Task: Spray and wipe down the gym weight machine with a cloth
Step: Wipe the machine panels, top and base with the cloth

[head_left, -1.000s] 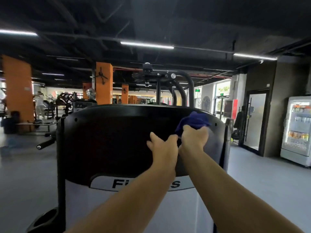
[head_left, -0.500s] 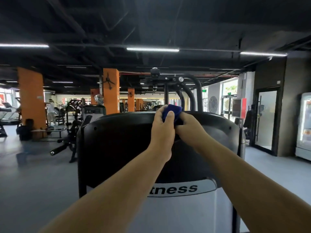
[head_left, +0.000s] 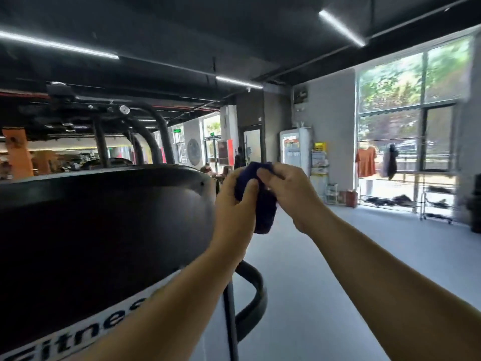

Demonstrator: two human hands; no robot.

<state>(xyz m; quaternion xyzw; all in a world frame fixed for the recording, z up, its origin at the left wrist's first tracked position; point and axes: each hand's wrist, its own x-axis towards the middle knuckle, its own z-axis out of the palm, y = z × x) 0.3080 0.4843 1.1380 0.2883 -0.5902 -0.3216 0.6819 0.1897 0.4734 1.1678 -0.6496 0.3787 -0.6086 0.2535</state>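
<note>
Dark navy-blue bunched cloth (head_left: 263, 204); glossy black curved plastic machine shroud (head_left: 104, 225) above a white band with black "Fitnes" lettering (partly hidden). Pale grey smooth floor (head_left: 325, 256), orange square pillar (head_left: 18, 155), rust-orange hanging shirt (head_left: 365, 162).

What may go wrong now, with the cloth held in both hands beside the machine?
1. The cloth is bunched between the left hand and the right hand, off the machine; a bunched cloth may wipe poorly.
2. No spray bottle is visible, so the wipe may be dry.
3. The machine's white lower panel may get skipped.
</note>
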